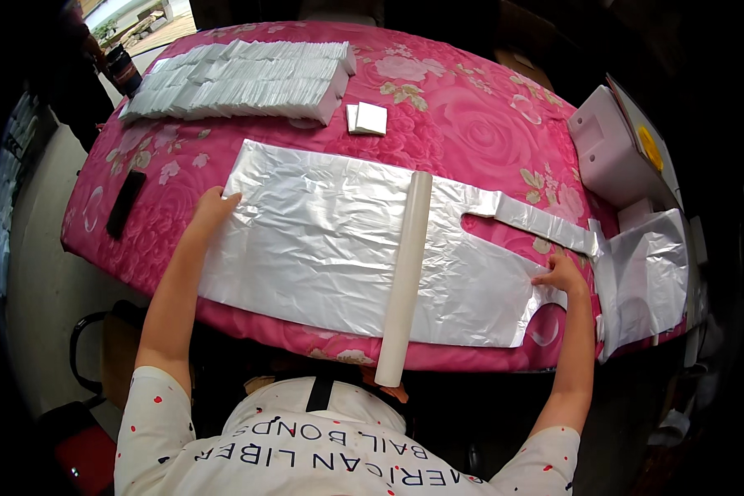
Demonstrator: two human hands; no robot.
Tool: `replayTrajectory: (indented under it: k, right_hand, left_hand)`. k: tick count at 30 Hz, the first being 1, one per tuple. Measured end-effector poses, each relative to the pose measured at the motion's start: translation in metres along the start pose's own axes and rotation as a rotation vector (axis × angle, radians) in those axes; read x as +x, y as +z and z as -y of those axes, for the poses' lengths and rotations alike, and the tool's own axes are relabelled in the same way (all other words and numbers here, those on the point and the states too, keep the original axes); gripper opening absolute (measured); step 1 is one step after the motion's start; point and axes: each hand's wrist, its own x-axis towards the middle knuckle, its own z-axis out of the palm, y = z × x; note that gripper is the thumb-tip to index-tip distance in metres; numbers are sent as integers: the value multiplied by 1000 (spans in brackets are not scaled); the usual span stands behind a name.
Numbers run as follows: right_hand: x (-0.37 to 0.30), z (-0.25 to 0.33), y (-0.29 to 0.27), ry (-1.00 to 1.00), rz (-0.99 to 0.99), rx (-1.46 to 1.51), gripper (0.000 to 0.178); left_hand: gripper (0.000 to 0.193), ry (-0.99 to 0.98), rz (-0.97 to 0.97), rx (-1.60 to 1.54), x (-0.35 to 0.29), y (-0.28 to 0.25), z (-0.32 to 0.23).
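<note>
Silvery, crinkly plastic bag with strip handles point(322, 223) lies flat between the hands: left hand point(212, 212) on its bottom end, right hand point(564, 274) at one handle, and honestly can't tell if either's actually pinching. Long pale cylindrical roller point(405, 277) lies across it mid-grip; slim black rectangular object point(126, 205) sits left of the left hand.

Dark capital lettering point(339, 436) across white shirt point(306, 479)

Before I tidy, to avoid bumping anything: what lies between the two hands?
The head view shows a pale rod lying across the silvery plastic sheet between left hand and right hand.
</note>
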Motion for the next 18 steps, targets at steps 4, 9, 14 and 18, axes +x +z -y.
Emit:
replayTrajectory:
  k: [4, 9, 14, 18]
  right_hand:
    - [-4, 5, -2, -43, 26, 133, 37]
    - [8, 16, -3, -74, 46, 139, 37]
    - [22, 20, -9, -103, 112, 98, 37]
    - [28, 24, -12, -63, 105, 135, 34]
  left_hand:
    - [36, 55, 32, -231, -1, 5, 2]
    - [28, 39, -38, -356, -18, 6, 0]
    - [27, 25, -60, -342, -13, 4, -3]
    - [25, 33, -110, -279, -17, 3, -9]
